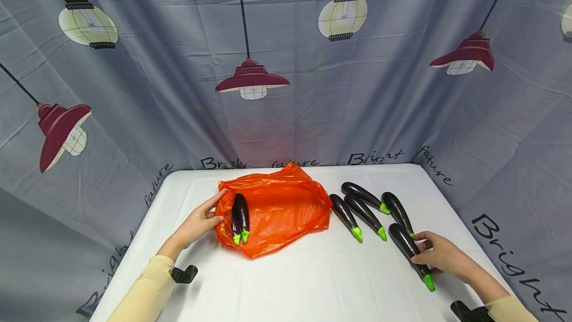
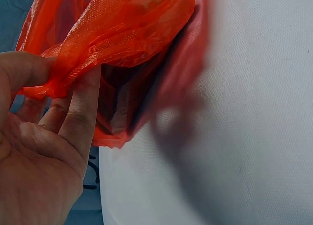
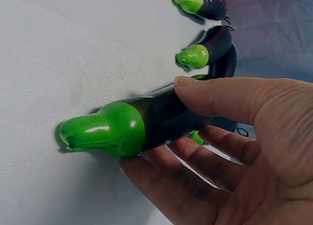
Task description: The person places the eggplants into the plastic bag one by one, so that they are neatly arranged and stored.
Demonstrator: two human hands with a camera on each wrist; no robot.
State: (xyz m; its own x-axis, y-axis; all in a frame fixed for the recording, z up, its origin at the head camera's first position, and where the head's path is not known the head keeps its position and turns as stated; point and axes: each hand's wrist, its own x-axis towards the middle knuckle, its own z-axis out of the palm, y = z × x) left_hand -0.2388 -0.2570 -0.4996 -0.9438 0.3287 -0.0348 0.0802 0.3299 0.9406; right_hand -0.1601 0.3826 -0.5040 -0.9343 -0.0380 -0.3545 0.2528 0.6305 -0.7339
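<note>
You pinch the left edge of the bag (image 1: 281, 217) with your left hand (image 1: 196, 225), while your right hand (image 1: 442, 252) holds an eggplant (image 1: 404, 241) between thumb and fingers, right of the bag, near four other eggplants (image 1: 366, 214).

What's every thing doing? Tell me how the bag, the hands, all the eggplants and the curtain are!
Orange bag, crumpled, lying on the table
Left hand, pinching the bag's edge
Two eggplants at the bag, whole, side by side
Right hand, holding an eggplant
Held eggplant, between thumb and fingers
Four other eggplants, lying loose on the table
Curtain, hanging, wrinkled
</note>
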